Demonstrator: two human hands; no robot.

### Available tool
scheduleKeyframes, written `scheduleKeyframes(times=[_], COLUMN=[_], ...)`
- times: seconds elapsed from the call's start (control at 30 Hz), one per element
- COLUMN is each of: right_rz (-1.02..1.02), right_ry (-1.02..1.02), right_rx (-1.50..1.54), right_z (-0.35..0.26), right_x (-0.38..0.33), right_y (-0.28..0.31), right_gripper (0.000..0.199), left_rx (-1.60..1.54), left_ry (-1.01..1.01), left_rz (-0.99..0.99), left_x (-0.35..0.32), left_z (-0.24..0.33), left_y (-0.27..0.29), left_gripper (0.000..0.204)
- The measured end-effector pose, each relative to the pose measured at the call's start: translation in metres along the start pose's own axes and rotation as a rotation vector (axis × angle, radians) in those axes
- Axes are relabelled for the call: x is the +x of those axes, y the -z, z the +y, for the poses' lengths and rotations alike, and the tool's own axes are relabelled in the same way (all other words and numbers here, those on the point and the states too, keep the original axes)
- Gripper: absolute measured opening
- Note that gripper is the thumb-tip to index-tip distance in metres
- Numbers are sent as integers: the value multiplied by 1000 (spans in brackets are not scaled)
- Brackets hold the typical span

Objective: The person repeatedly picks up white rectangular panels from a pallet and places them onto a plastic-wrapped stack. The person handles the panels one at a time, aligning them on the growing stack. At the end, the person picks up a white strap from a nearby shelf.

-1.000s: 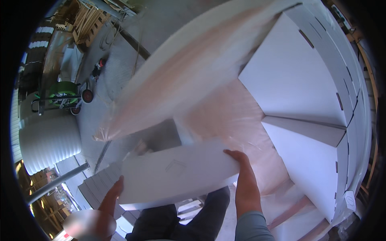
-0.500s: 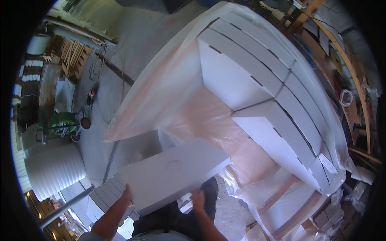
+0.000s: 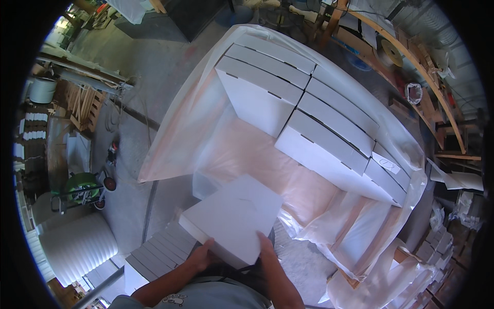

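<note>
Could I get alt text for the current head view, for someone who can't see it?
A white box is held between the left hand and the right hand. Beyond it, packed white boxes stand in rows, with translucent plastic sheeting around them; a ribbed white roll is at left.

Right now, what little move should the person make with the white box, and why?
Probably ease the white box forward and right, toward the packed boxes. The left hand and right hand hold it on either side of its near corner, and plastic sheeting shows between it and those boxes.
</note>
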State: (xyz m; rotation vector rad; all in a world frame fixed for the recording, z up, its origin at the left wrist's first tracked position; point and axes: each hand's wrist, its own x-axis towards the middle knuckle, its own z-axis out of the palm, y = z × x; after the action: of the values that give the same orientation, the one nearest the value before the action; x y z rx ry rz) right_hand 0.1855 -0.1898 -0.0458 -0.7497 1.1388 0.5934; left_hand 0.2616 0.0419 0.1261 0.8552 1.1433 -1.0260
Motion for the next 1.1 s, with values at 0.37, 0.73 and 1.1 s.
scheduleKeyframes(times=[0.37,0.73,1.1], right_rz=[-125,15,222], right_ry=[-151,-159,-221], right_rx=[36,-362,-799], right_z=[-41,-79,-137], right_x=[29,-34,-102], right_y=[89,53,-21], right_gripper=[53,60,72], left_rx=[213,467,291], left_ry=[56,183,178], left_rz=[6,-350,-159], left_x=[42,103,151], left_z=[110,143,114], left_y=[-27,-34,-17], left_gripper=[60,48,49])
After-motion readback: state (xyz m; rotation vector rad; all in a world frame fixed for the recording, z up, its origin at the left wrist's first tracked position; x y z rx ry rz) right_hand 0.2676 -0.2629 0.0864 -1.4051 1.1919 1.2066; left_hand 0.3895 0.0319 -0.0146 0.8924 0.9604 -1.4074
